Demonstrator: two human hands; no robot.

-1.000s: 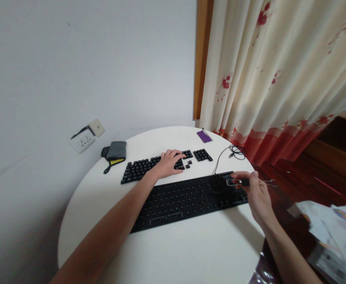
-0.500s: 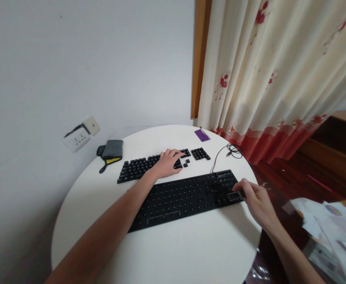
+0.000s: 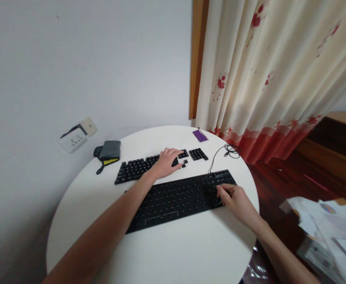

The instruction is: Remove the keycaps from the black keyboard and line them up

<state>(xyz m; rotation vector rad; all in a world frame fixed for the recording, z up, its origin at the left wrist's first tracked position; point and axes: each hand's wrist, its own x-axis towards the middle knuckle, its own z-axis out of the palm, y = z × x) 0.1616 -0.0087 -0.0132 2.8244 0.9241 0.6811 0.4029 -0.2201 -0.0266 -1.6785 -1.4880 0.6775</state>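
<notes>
A black keyboard base (image 3: 173, 201), its keycaps off and small switch stems showing, lies across the white round table. Behind it, loose black keycaps (image 3: 135, 169) are laid out in rows. My left hand (image 3: 165, 163) rests over the right part of these rows, fingers spread, hiding some keycaps. Over the right end of the base, my right hand (image 3: 232, 197) is pinched, thumb against fingers. Something dark seems to be at its fingertips, but it blends into the black base and I cannot make it out.
Further right lie a block of number-pad keycaps (image 3: 198, 154) and a coiled cable (image 3: 231, 150). A purple packet (image 3: 200, 135) is at the table's back, a grey pouch (image 3: 110, 150) at the left. Papers (image 3: 329, 228) are piled beyond the table's right edge (image 3: 254, 205).
My right hand has moved left, from the base's right edge to over its number-pad area. My left hand has stayed over the loose keycaps. The view has shifted slightly.
</notes>
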